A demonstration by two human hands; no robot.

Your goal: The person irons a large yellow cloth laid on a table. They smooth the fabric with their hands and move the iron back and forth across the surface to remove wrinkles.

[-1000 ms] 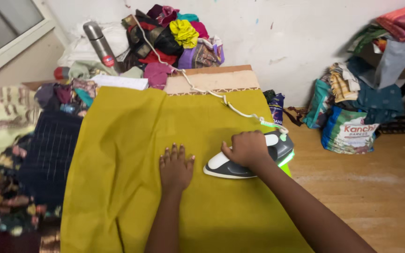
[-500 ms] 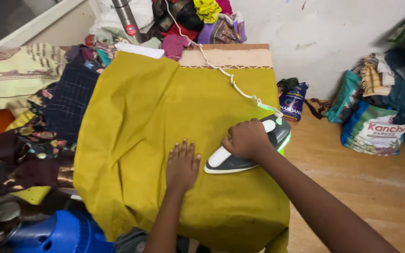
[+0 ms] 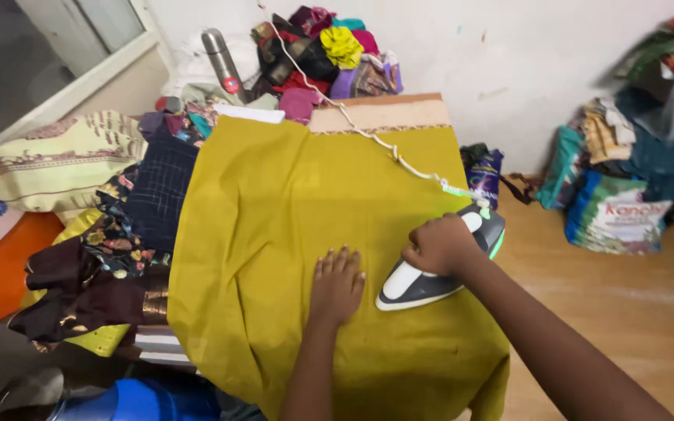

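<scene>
A mustard-yellow cloth (image 3: 274, 218) lies spread over a low ironing surface. My left hand (image 3: 337, 284) rests flat on it near the front, fingers spread. Just to its right, my right hand (image 3: 440, 245) grips the handle of a grey, white and green electric iron (image 3: 419, 284), whose sole sits on the cloth near the right edge. The iron's white cord (image 3: 368, 132) runs back across the cloth towards the wall.
A heap of coloured clothes (image 3: 329, 54) and a steel flask (image 3: 221, 54) stand at the back. Dark folded fabrics (image 3: 142, 210) and a pale pillow (image 3: 64, 160) lie left. Bags stuffed with clothes (image 3: 618, 210) sit on the wooden floor (image 3: 626, 312) at right. A blue plastic object (image 3: 142, 401) is below.
The camera view has shifted, so the board now sits further right in the picture. Both hands and the iron keep nearly the same place on the cloth.
</scene>
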